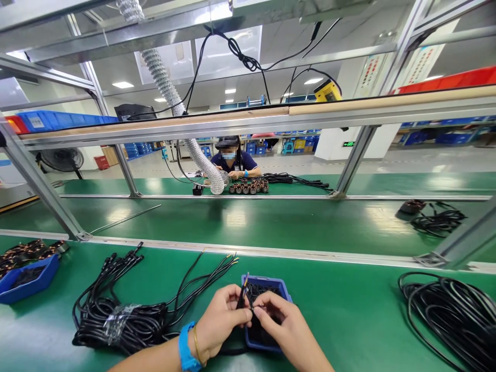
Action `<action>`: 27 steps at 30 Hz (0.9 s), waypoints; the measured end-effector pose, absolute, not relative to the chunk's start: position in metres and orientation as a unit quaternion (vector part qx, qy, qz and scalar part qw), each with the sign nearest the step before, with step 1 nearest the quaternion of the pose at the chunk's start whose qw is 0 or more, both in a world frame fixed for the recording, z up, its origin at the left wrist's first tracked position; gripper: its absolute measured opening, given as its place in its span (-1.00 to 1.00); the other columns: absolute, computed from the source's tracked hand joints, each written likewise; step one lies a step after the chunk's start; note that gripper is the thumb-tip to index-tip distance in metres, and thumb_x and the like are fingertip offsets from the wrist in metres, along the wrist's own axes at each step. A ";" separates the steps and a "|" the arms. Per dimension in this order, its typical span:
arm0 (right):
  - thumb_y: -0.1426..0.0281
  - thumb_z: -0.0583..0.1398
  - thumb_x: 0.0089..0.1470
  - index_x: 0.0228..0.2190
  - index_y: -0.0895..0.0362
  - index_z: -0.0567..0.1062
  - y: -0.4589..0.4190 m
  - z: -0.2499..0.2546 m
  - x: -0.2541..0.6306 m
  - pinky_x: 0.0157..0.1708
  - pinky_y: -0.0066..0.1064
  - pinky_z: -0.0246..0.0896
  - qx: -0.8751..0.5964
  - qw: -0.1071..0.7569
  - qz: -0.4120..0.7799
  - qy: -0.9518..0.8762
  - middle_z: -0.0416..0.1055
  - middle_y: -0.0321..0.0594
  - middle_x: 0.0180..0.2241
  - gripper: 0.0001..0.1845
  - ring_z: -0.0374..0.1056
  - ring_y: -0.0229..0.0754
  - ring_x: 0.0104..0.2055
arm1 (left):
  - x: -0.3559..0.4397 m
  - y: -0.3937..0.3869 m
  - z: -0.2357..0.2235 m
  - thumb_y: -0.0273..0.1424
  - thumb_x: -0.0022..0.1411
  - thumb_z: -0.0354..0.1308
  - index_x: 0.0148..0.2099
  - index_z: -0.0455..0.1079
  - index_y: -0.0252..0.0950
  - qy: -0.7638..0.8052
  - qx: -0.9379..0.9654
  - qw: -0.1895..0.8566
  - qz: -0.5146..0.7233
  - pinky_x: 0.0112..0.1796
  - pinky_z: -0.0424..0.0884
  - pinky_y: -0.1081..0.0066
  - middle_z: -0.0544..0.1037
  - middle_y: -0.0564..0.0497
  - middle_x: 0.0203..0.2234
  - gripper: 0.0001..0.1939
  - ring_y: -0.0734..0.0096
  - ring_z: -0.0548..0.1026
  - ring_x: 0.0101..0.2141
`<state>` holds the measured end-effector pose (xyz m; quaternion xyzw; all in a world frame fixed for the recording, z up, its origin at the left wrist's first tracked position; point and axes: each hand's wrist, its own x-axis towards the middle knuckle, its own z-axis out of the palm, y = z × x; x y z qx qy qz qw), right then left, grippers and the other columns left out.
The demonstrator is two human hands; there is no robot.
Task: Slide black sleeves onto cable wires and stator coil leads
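My left hand [219, 318], with a blue band at its wrist, is closed round a black cable [241, 299] whose thin coloured wire ends point upward. My right hand [284, 323] pinches close beside it at the wires; whatever small piece sits between its fingertips is too hidden to name. Both hands are over a blue bin [287, 293] of small black pieces, which look like short tubes. To the left lies a bundle of black cables [149, 323] wrapped with clear tape [116, 324], its stripped ends fanned toward the bin.
Another blue bin [48, 276] stands far left by copper-wound coils [27, 253]. Coiled black cable [457, 315] lies at right. Metal posts [354, 160] carry a shelf [232, 126] overhead. A flexible duct [201, 155] hangs ahead; a masked person [242, 161] sits across the bench.
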<state>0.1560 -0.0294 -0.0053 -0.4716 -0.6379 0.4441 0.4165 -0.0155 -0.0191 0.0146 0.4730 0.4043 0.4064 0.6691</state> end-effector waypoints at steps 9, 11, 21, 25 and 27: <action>0.25 0.35 0.01 -0.47 0.10 0.57 -0.044 0.022 0.177 -0.18 -0.35 0.29 -0.383 0.329 0.480 -0.717 0.57 -0.22 -0.36 -0.82 0.46 -0.12 -0.26 | -0.018 -0.014 0.015 -0.31 -0.09 0.45 -0.38 0.38 -0.32 0.400 0.475 0.642 0.450 -0.26 0.34 0.44 0.47 0.05 -0.44 -0.68 0.42 0.45 -0.36; 0.25 0.37 0.01 -0.49 0.08 0.60 -0.046 0.030 0.184 -0.12 -0.35 0.29 -0.329 0.290 0.495 -0.750 0.59 -0.21 -0.31 -0.82 0.48 -0.11 -0.21 | -0.019 -0.012 0.012 -0.19 -0.10 0.48 -0.30 0.43 -0.33 0.397 0.460 0.655 0.449 -0.33 0.34 0.43 0.47 0.05 -0.43 -0.58 0.42 0.46 -0.39; 0.58 0.26 0.08 -0.35 0.06 0.67 -0.009 -0.022 0.156 -0.22 -0.25 0.26 -0.555 0.191 0.044 -0.809 0.59 -0.15 -0.32 -0.78 0.46 0.02 -0.19 | -0.013 -0.013 0.012 0.04 -0.08 0.44 -0.29 0.40 -0.36 0.392 0.467 0.680 0.407 -0.50 0.24 0.50 0.44 0.08 -0.50 -0.42 0.50 0.46 -0.56; 0.61 0.17 0.11 -0.38 0.08 0.63 -0.006 -0.033 0.159 -0.28 -0.32 0.26 -0.552 0.225 0.035 -0.802 0.56 -0.15 -0.36 -0.73 0.47 -0.06 -0.27 | -0.011 -0.011 0.015 -0.03 -0.09 0.44 -0.32 0.38 -0.35 0.397 0.479 0.669 0.407 -0.53 0.21 0.52 0.42 0.11 -0.50 -0.48 0.56 0.42 -0.58; 0.59 0.15 0.13 -0.38 0.07 0.60 -0.007 -0.033 0.163 -0.29 -0.34 0.29 -0.546 0.254 0.042 -0.797 0.56 -0.18 -0.35 -0.74 0.47 -0.08 -0.27 | -0.011 -0.009 0.015 -0.01 -0.04 0.39 -0.32 0.37 -0.33 0.406 0.484 0.663 0.402 -0.60 0.09 0.52 0.39 0.14 -0.53 -0.50 0.63 0.31 -0.66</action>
